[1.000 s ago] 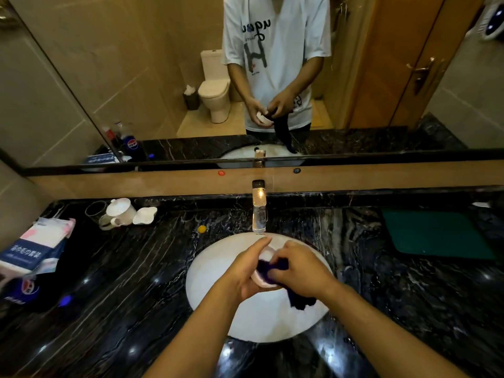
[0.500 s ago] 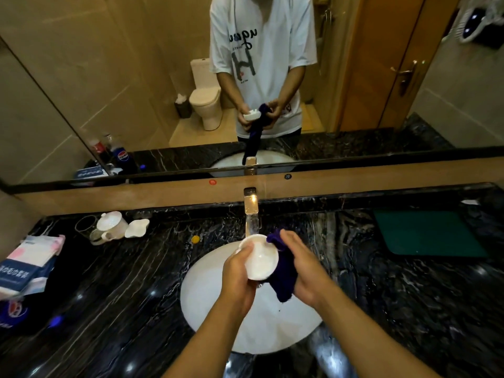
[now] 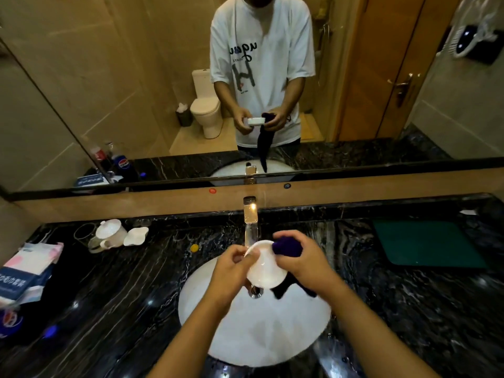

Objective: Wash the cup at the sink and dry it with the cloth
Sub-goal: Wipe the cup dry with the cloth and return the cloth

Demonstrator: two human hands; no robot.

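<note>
A small white cup (image 3: 266, 268) is held above the white round sink (image 3: 253, 334), its open side facing me. My left hand (image 3: 231, 271) grips the cup by its left rim. My right hand (image 3: 300, 266) clutches a dark blue cloth (image 3: 287, 246) pressed against the cup's right edge, and the cloth's tail hangs down below that hand. A chrome faucet (image 3: 251, 222) stands just behind the cup. I see no water running.
Black marble counter (image 3: 122, 282) surrounds the sink. A white lidded mug (image 3: 110, 233) and a small white dish (image 3: 135, 236) sit at the back left, tissue packs (image 3: 30, 268) at the far left, a green mat (image 3: 428, 244) at the right. A mirror (image 3: 109, 77) fills the wall.
Both hands have lifted the cup and cloth toward the faucet. The cloth came out of the cup's inside and now sits bunched at its right rim.
</note>
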